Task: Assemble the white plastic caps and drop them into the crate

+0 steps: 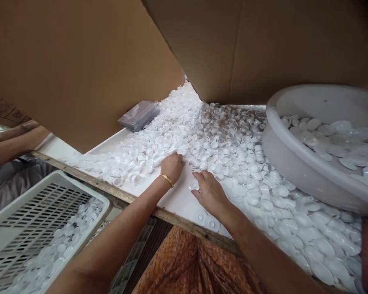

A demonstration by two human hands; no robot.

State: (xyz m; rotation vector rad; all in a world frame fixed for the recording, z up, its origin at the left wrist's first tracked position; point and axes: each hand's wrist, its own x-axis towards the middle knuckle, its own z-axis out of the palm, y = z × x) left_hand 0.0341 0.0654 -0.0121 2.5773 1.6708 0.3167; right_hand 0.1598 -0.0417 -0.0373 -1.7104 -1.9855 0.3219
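Observation:
A big heap of small white plastic caps covers a white tabletop. My left hand, with a gold bracelet at the wrist, rests at the near edge of the heap, its fingers curled down onto the caps. My right hand lies beside it, its fingers pinched over a small white cap on the bare table. Flat white discs spread along the right side of the table.
A grey round basin with white discs in it stands tilted at the right. A white slotted crate holding caps sits at lower left. Cardboard sheets lean over the back. A plastic bag lies near the heap. Another person's arm shows at left.

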